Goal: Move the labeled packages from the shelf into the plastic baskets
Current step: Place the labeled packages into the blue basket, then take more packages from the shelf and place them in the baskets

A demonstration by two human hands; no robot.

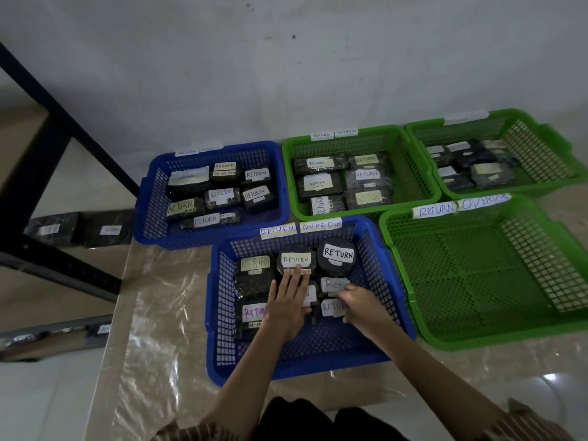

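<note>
Both hands in my near blue basket [213, 316]

Left hand [288, 302] lies flat, fingers straight, on a package [310, 296]; right hand [361, 305] (at three o'clock) grasps another labeled package [332, 307].

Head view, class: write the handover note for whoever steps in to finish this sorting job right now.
Left hand: fingers straight, resting flat on a package in the near blue basket. Right hand: fingers curled on a labelled package in the same basket; grip unclear.
Done: the far blue basket, the middle green basket and the far right green basket hold packages; the near blue basket is partly filled.
Left: the near green basket holds nothing, and two packages remain on the shelf at left.
</note>
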